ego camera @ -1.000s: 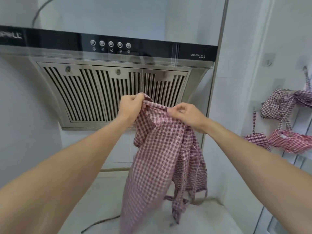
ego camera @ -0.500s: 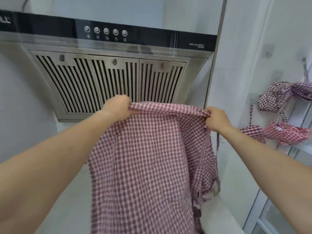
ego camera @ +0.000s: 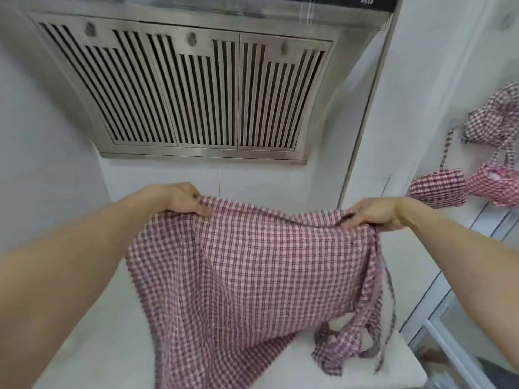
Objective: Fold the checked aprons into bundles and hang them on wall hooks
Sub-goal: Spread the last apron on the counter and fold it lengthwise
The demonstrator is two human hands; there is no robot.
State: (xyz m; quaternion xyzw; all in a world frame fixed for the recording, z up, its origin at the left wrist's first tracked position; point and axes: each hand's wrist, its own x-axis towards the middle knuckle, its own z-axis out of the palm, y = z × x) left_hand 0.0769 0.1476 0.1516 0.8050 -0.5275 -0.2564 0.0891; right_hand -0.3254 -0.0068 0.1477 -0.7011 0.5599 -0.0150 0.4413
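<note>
Both hands — left hand [ego camera: 179, 199], right hand [ego camera: 375, 213] — pinch the checked apron's [ego camera: 252, 276] top edge in curled fingers, its hem draping onto the white desk [ego camera: 92, 346]. Best lower it flat — corners level, ties tucked — before folding.

Hanging spread out by its top edge, red-and-white checked apron [ego camera: 247, 279], lower part and ties trailing onto the table [ego camera: 92, 343]. Dangling on the right wall, 3 folded checked bundles [ego camera: 438, 189].
</note>
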